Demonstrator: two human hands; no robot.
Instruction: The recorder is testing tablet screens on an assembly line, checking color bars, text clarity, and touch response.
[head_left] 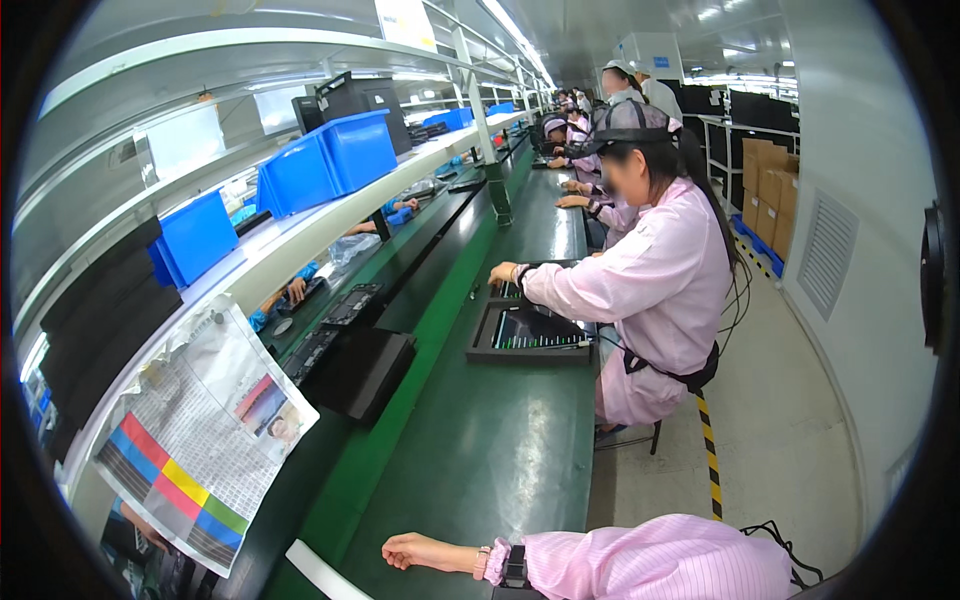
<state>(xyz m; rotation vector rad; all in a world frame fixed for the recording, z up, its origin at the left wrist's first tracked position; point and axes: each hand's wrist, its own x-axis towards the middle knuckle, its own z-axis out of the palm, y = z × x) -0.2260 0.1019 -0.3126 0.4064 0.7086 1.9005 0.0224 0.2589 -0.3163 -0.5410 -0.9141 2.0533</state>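
My right hand (415,552) rests above the near end of the green bench top (480,470), its fingers curled into a loose fist with nothing visible in them. A pink striped sleeve covers that forearm, and a black strap with a small box (516,567) sits at the wrist. Left of the hand, a white curved strip (322,572) juts in from the lower edge. My left hand is out of sight.
A co-worker (650,270) in pink sits farther along, hands at a black tray (530,335) with a dark panel. Black box (362,372) and printed sheet (210,430) are at left. Blue bins (330,160) stand on a shelf; cartons (770,195) sit by the aisle.
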